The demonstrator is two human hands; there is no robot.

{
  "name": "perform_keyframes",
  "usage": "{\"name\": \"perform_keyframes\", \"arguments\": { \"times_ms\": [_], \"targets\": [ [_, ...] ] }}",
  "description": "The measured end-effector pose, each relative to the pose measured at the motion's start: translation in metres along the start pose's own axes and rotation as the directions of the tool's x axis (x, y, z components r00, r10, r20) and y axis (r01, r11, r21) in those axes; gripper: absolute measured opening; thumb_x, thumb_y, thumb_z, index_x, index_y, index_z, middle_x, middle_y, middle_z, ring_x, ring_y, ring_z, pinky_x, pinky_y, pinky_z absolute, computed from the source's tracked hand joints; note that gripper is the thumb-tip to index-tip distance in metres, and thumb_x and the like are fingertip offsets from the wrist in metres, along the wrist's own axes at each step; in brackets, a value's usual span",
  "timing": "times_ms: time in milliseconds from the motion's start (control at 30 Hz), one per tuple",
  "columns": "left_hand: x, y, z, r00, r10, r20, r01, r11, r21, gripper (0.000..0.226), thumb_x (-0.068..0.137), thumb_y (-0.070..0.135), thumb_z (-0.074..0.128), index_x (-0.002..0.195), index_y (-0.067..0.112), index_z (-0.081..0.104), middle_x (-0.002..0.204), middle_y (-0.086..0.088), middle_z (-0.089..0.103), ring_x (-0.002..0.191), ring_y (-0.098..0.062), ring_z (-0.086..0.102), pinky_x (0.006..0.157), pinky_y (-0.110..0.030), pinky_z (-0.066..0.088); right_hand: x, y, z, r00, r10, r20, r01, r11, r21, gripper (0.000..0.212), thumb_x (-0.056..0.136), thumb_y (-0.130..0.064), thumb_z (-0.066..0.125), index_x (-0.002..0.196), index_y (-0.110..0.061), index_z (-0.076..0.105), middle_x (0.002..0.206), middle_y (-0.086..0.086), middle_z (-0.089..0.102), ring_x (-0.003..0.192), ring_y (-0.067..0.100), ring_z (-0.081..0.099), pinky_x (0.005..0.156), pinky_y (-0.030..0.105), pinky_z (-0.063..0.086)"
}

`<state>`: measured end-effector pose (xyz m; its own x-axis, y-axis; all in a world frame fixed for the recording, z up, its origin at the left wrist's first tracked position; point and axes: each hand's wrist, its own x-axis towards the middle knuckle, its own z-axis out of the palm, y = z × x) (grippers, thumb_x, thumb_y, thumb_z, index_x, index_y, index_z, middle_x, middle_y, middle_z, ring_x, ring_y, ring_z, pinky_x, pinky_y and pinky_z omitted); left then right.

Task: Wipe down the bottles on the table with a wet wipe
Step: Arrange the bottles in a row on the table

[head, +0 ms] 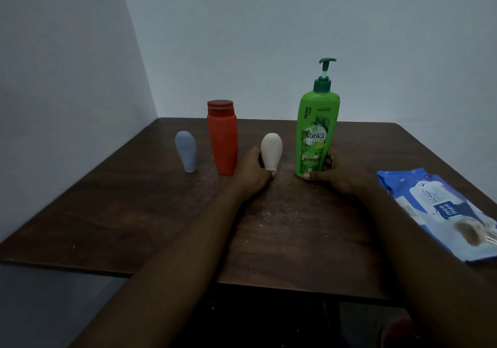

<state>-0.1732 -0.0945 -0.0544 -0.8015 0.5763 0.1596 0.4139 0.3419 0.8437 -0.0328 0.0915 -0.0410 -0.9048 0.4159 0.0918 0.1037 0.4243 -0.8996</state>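
Both forearms are stretched from the lower frame toward centre. The small white bottle (271,147) is gripped at its narrow base by the left hand (251,171), and the green pump bottle (317,132) is clasped low by the right hand (332,174), fingers (332,159) curled round it. Both bottles are stood upright on the tabletop (129,213) at mid-frame, long axes vertical, the spout pointed right.

bare table (113,213) front-left, bottles crowd the back — wipes pack (441,210) right
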Motion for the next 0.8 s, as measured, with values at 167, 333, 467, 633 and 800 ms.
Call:
{"name": "perform_keyframes", "arguments": {
  "times_ms": [167, 333, 467, 633, 800],
  "targets": [
    [0.0002, 0.0014, -0.0006, 1.0, 0.003, 0.01, -0.003, 1.0, 0.009, 0.063, 0.086, 0.011, 0.083, 0.141, 0.013, 0.052, 0.142, -0.008, 0.062, 0.126, -0.025, 0.06, 0.102, -0.041, 0.051, 0.0, -0.0008, 0.0003, 1.0, -0.005, -0.003, 0.005, 1.0, -0.021, 0.063, 0.082, -0.004, 0.083, 0.133, -0.022, 0.052, 0.118, -0.014, 0.064, 0.099, -0.009, 0.06, 0.072, 0.002, 0.048],
    [0.0011, 0.0001, 0.0002, 1.0, -0.015, 0.003, 0.015, 1.0, -0.001, 0.062, 0.083, 0.012, 0.085, 0.136, 0.015, 0.053, 0.137, -0.007, 0.064, 0.122, -0.025, 0.062, 0.104, -0.047, 0.053, -0.0002, 0.0, 0.0001, 1.0, -0.012, -0.012, 0.011, 0.999, -0.036, 0.062, 0.082, -0.007, 0.084, 0.133, -0.023, 0.052, 0.111, -0.022, 0.064, 0.094, -0.013, 0.061, 0.072, 0.001, 0.048],
    [0.0016, -0.0004, 0.0003, 1.0, -0.012, 0.003, 0.012, 1.0, 0.0, 0.063, 0.083, 0.012, 0.086, 0.137, 0.016, 0.053, 0.138, -0.007, 0.064, 0.122, -0.024, 0.062, 0.104, -0.047, 0.054, 0.0004, 0.0003, -0.0012, 1.0, 0.0, -0.002, 0.0, 0.999, -0.042, 0.065, 0.082, -0.009, 0.083, 0.138, -0.02, 0.052, 0.123, -0.011, 0.066, 0.104, -0.006, 0.062, 0.093, 0.018, 0.051],
    [0.0022, -0.0004, -0.0005, 1.0, -0.025, 0.01, 0.025, 1.0, -0.012, 0.065, 0.084, 0.01, 0.085, 0.139, 0.015, 0.051, 0.14, -0.007, 0.062, 0.125, -0.025, 0.06, 0.103, -0.042, 0.052, 0.0022, -0.0012, -0.0024, 1.0, 0.012, 0.004, -0.012, 0.999, -0.048, 0.066, 0.083, -0.005, 0.082, 0.14, -0.018, 0.051, 0.117, -0.014, 0.065, 0.095, -0.011, 0.06, 0.068, -0.001, 0.047],
    [0.0031, -0.0002, 0.0003, 0.999, -0.042, 0.013, 0.042, 0.999, -0.01, 0.068, 0.084, 0.01, 0.085, 0.142, 0.015, 0.049, 0.142, -0.007, 0.061, 0.127, -0.026, 0.059, 0.105, -0.045, 0.052, 0.0031, 0.0002, -0.0035, 1.0, 0.021, 0.003, -0.021, 0.998, -0.055, 0.067, 0.083, -0.004, 0.081, 0.141, -0.015, 0.051, 0.123, -0.01, 0.065, 0.094, -0.011, 0.06, 0.067, 0.0, 0.047]
  ]
}}
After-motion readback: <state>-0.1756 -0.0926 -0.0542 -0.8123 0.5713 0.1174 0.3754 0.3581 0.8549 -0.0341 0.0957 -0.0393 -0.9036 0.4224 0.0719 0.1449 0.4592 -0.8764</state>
